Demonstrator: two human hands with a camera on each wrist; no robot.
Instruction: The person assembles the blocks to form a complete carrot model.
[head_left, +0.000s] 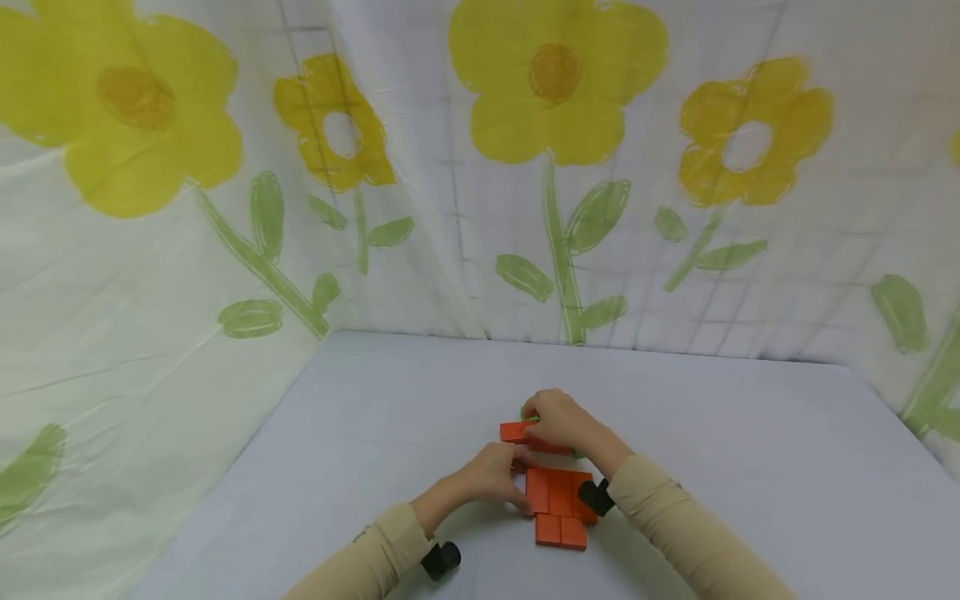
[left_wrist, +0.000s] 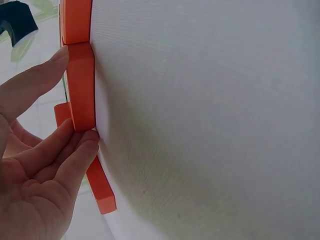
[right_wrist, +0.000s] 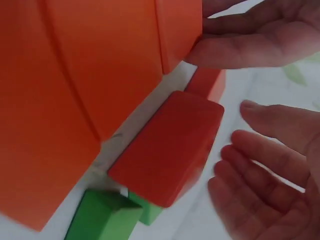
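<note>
A flat group of orange-red blocks (head_left: 559, 492) lies on the table, several rectangular pieces set edge to edge. Against its left side rests my left hand (head_left: 491, 475); in the left wrist view the thumb touches the upper edge of an orange block (left_wrist: 81, 85), and the fingertips meet that block's far end. Beyond the group is a separate red block (right_wrist: 170, 145), raised on or in front of green blocks (right_wrist: 105, 215). My right hand (head_left: 562, 419) is beside this red block, its fingers spread and loosely bent, with a gap to the block in the right wrist view.
The pieces lie on a white table (head_left: 390, 400). A white curtain (head_left: 420, 267) printed with yellow flowers hangs behind and to the left. Black wrist cameras (head_left: 441, 560) are strapped under both sleeves, the right one over the group's right edge.
</note>
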